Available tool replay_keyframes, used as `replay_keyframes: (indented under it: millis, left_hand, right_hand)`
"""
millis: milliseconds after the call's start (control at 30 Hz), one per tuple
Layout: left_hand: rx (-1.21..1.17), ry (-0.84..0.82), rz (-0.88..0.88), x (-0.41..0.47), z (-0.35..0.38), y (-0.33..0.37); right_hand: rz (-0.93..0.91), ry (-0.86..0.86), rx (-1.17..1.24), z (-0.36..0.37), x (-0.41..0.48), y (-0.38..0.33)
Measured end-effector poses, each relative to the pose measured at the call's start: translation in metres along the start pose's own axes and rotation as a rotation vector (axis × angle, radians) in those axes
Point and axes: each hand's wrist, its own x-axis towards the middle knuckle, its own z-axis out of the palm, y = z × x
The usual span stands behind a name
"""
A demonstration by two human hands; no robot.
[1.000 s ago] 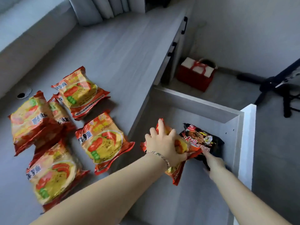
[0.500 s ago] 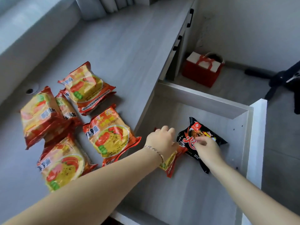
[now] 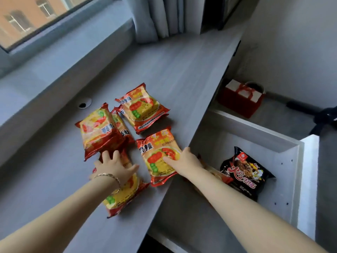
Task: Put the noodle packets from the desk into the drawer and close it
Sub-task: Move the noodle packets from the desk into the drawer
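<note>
Several yellow-and-red noodle packets lie on the grey desk (image 3: pixel 164 70). My left hand (image 3: pixel 113 167) rests flat, fingers spread, on the nearest packet (image 3: pixel 122 196). The thumb of my right hand (image 3: pixel 184 161) presses on the right side of another packet (image 3: pixel 158 154) at the desk's edge; the fingers curl at its rim. More packets lie behind: one at the left (image 3: pixel 96 128), one at the back (image 3: pixel 142 108). In the open drawer (image 3: pixel 255 132) lie a black packet (image 3: pixel 244 172) and a yellow-and-red one (image 3: pixel 217 173), mostly hidden by my right forearm.
A round cable hole (image 3: pixel 84 104) sits in the desk behind the packets. On the floor beyond the drawer stand a red gift bag (image 3: pixel 240 101) and a black stand base (image 3: pixel 321 115). A curtain (image 3: pixel 155 19) hangs at the desk's far end, under a window.
Both hands have let go of the packets in the drawer and moved left onto the desk, each landing on a yellow-and-red packet. The view has swung up and left.
</note>
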Motion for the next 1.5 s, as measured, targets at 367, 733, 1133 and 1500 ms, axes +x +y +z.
replay_keyframes:
  millis: [367,733,1133,1500]
  left_hand:
    - [-0.196,0.053,0.158,-0.037,0.026,0.027]
    - [-0.079,0.151,0.755,-0.086,0.059,0.132]
    - [0.361,-0.253,0.854,-0.029,0.154,0.238]
    - [-0.154,0.130,0.596,-0.041,0.031,0.188]
  right_hand:
    - [0.259,0.303,0.943,-0.007,-0.027,0.125]
    - [0.658,0.388,0.785,-0.015,-0.023,0.237]
    - [0.418,0.467,0.305,-0.047,-0.047,0.225]
    - [-0.109,0.297,0.354,-0.070,-0.019,0.140]
